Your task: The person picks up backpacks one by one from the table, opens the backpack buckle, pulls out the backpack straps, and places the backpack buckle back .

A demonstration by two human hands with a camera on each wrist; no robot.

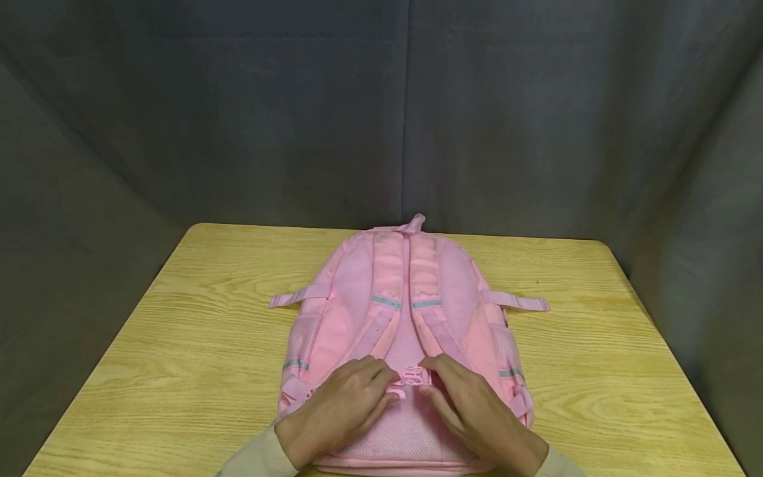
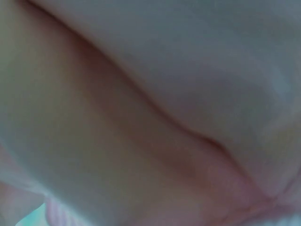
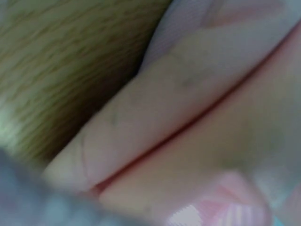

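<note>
A pink backpack lies with its strap side up and its top pointing away from me. Over its lower back panel, a pink plastic buckle with visible prongs sits between my two hands. My left hand pinches the left part of the buckle between thumb and fingers. From the other side, my right hand grips the right part between thumb and index finger. Whether the two parts touch, I cannot tell. The left wrist view is filled by blurred skin; fingers cover much of the right wrist view.
Beneath the backpack is a wood-grain table. Two padded shoulder straps run down the bag's middle. Loose webbing ends stick out at both sides, and a carry loop stands at the top. Dark grey curtains surround the table.
</note>
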